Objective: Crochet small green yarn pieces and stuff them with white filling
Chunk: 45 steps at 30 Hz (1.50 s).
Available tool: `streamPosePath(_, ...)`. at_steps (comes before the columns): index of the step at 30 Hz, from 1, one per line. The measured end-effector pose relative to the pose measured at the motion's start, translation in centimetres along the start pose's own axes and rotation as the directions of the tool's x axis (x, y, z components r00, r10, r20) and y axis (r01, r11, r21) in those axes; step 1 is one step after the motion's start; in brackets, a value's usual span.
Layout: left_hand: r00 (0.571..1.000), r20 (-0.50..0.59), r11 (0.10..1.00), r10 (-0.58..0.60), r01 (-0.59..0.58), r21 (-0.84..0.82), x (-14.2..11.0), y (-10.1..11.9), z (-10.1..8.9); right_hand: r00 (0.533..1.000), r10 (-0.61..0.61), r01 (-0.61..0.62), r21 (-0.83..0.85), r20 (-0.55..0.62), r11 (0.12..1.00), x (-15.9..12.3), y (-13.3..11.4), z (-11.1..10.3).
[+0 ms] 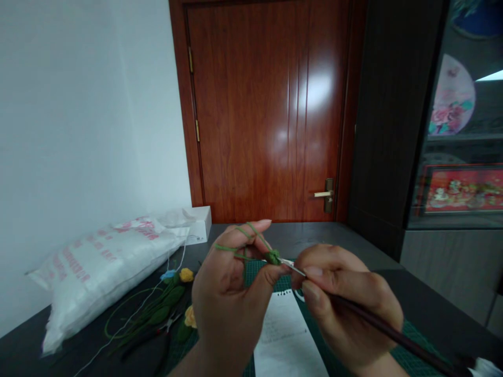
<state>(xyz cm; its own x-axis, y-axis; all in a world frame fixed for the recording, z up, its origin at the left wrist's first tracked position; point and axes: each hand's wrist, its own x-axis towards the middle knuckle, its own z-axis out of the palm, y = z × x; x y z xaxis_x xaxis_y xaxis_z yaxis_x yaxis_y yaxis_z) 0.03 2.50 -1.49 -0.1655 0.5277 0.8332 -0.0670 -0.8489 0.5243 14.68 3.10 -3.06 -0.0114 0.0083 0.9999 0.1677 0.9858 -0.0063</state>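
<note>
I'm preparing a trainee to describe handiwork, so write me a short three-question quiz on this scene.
1. True or false: the right hand is holding the crochet hook.
2. Short answer: what material is looped around the left hand?
3. Fill in the blank: as pictured, the pliers lie to the ___ of the notebook page.

Key:
1. True.
2. Green yarn.
3. Left.
</note>
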Motion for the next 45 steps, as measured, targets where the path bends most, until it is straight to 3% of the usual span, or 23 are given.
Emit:
streamPosePath(5, 0.995, 0.016, 0.989, -0.102, 0.104, -0.107, 0.2, 0.3, 0.1, 0.994, -0.109, 0.109, 0.007, 0.010, 0.994, 0.0, 0.2, 0.1)
streamPosePath(11, 0.990, 0.004, 0.976, -0.142, 0.141, -0.165, 0.2, 0.7, -0.1, 0.998, 0.018, -0.007, 0.158, -0.068, 0.987, -0.9, 0.4, 0.9)
streamPosePath(16, 0.977, 0.035, 0.940, -0.209, 0.210, -0.270, 0.2, 0.9, 0.1, 0.997, -0.005, 0.021, 0.198, -0.082, 0.980, -0.8, 0.8, 1.2)
streamPosePath(21, 0.960, 0.046, 0.893, -0.274, 0.272, -0.358, 0.0, 0.9, 0.3, 0.997, -0.066, 0.068, 0.054, -0.040, 0.996, 0.0, 0.1, 1.2)
streamPosePath(24, 0.950, 0.031, 0.882, -0.311, 0.301, -0.363, -0.1, 1.0, 0.3, 0.999, 0.036, -0.036, -0.012, 0.005, 0.999, 0.5, -0.7, 1.1)
streamPosePath(26, 0.948, 0.050, 0.881, -0.314, 0.310, -0.358, -0.1, 1.0, 0.3, 0.994, 0.104, -0.104, -0.016, 0.012, 0.994, 0.5, -1.0, 1.1)
streamPosePath(30, 0.950, 0.103, 0.895, -0.295, 0.312, -0.319, 0.1, 1.3, 0.4, 0.998, 0.061, -0.061, -0.032, -0.025, 0.998, 0.1, -0.9, 1.0)
streamPosePath(36, 0.974, 0.077, 0.957, -0.213, 0.224, -0.183, 0.1, 1.8, 0.7, 0.990, 0.063, -0.073, -0.078, -0.126, 0.994, 0.1, -1.1, 1.7)
streamPosePath(40, 0.986, 0.076, 0.986, -0.146, 0.151, -0.070, 0.2, 1.9, 0.6, 0.999, 0.009, -0.015, -0.146, -0.042, 0.989, 0.4, -0.9, 1.6)
streamPosePath(45, 0.990, 0.088, 0.994, -0.109, 0.109, 0.004, 0.5, 1.7, 0.3, 0.987, -0.159, 0.162, -0.308, 0.037, 0.937, 0.5, -0.5, 1.1)
